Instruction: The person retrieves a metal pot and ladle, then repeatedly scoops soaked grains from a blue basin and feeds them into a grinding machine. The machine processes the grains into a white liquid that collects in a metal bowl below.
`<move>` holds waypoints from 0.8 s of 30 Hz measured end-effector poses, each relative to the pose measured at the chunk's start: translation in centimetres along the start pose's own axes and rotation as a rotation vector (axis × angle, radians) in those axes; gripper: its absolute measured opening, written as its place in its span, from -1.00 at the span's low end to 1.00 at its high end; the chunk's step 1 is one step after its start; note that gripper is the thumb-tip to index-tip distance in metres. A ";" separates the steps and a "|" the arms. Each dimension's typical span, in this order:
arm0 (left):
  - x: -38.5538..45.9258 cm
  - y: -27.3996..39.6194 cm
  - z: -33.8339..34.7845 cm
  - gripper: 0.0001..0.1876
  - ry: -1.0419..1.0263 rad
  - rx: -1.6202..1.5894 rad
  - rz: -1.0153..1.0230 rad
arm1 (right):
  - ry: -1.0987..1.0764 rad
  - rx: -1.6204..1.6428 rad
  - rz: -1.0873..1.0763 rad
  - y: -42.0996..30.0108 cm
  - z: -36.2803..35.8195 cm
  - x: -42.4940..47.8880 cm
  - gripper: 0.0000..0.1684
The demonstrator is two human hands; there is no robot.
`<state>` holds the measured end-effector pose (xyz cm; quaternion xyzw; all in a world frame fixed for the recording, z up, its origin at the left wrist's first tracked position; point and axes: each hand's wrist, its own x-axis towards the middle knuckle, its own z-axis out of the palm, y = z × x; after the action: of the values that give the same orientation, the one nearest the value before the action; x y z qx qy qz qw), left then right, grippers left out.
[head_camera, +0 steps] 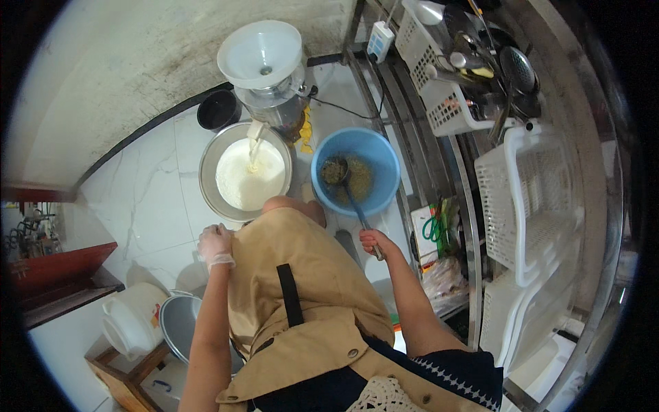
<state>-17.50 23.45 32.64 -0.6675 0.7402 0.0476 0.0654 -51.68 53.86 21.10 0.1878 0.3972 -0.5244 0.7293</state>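
My right hand [376, 244] grips the handle of a long ladle [355, 202]. Its dark bowl, full of small greenish-brown grains or beans, sits inside a blue plastic bucket [387, 177] with more of them in liquid. My left hand [215, 243], in a clear disposable glove, rests against the tan apron [304, 252] at my knee; whether its fingers hold anything is unclear. Ahead stands a grinding machine [270, 105] topped by a white funnel hopper [239, 49]. From its spout [256, 129] a cream-coloured stream falls into a metal basin [206, 177] of pale, frothy liquid.
A black pot [219, 109] sits by the wall. Right stands a metal rack [466, 206] with white baskets [497, 206], utensils and a power strip [380, 42]. A cable [342, 109] crosses the floor. Lower left are a white jug [135, 316], a metal pot [177, 316] and a wooden stool [110, 371].
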 end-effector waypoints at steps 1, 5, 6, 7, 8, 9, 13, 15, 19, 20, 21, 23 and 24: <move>0.0 0.2 -0.2 -0.65 -0.009 -0.009 -0.010 | 0.011 -0.003 -0.041 0.6 -0.1 -1.2 -0.92; -0.2 0.4 -0.4 -0.64 -0.003 -0.020 0.017 | -0.125 0.238 -0.033 3.1 -1.2 -4.6 -0.96; -0.2 0.6 -0.5 -0.64 -0.002 -0.014 0.021 | -0.097 0.276 -0.028 4.2 -1.7 -5.0 -0.95; -0.2 0.5 -0.5 -0.64 -0.001 -0.006 0.018 | -0.126 0.302 -0.051 4.6 -0.9 -5.7 -0.94; -0.3 0.3 -0.5 -0.64 0.000 0.004 0.014 | -0.155 0.328 -0.073 5.2 -0.2 -6.5 -0.93; -0.4 0.5 -0.6 -0.64 -0.006 0.000 0.017 | -0.182 0.357 -0.104 5.7 0.6 -7.3 -0.91; -0.6 0.6 -0.7 -0.63 0.000 -0.018 0.028 | -0.421 0.554 -0.071 8.2 0.4 -8.0 -0.86; -0.7 0.5 -0.7 -0.64 0.010 -0.025 0.028 | -0.474 0.601 -0.034 8.6 0.6 -9.1 -0.84; -0.9 0.5 -1.1 -0.64 0.011 -0.029 0.016 | -0.390 0.443 -0.020 8.4 1.4 -11.6 -0.87; -1.0 0.5 -1.2 -0.64 0.011 -0.030 0.011 | -0.289 0.308 -0.035 8.2 1.7 -12.3 -0.88; -1.0 0.5 -1.3 -0.64 0.001 -0.048 -0.005 | -0.187 0.170 -0.052 8.0 2.3 -13.0 -0.89; -1.0 0.3 -1.5 -0.64 -0.014 -0.079 -0.052 | -0.085 -0.041 -0.150 7.3 4.3 -14.8 -0.96; -1.0 0.2 -1.5 -0.64 -0.011 -0.070 -0.046 | -0.039 -0.092 -0.161 6.6 5.8 -16.0 -0.96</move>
<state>-17.63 24.19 34.24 -0.6859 0.7222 0.0757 0.0470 -45.57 62.26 36.14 0.1115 0.4204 -0.5660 0.7003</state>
